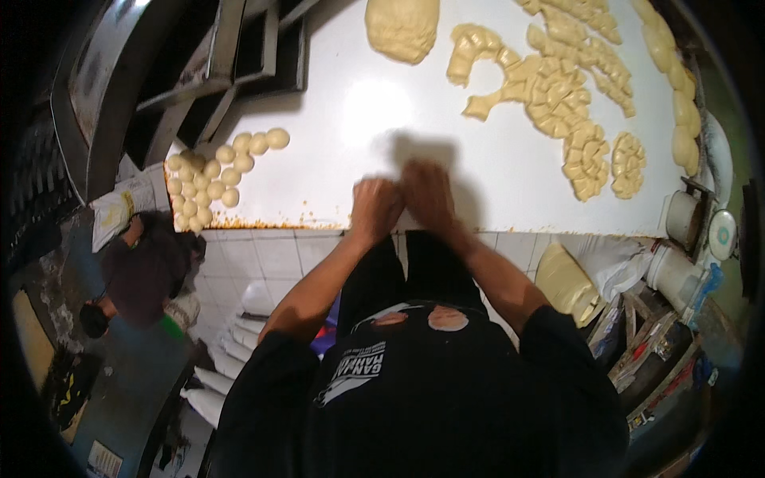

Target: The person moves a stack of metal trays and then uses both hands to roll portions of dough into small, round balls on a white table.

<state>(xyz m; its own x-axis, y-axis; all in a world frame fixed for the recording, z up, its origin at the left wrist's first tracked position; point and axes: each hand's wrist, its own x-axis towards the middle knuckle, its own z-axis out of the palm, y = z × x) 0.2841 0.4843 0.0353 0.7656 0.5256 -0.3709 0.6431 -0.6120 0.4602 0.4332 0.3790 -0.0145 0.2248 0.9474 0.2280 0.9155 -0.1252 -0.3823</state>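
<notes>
Both hands side by side at near edge of white counter (358, 103): left hand (374, 205), right hand (426, 195), blurred; fingers' state unclear. Rolled dough balls (215, 175) lie left; cut dough pieces (558, 95) far right.

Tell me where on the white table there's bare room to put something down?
The white table is bare in the middle, between the rolled dough balls on the left, the big dough lump at the back and the cut dough pieces on the right. It is crowded at the right back, and both hands fill the front edge.
</notes>
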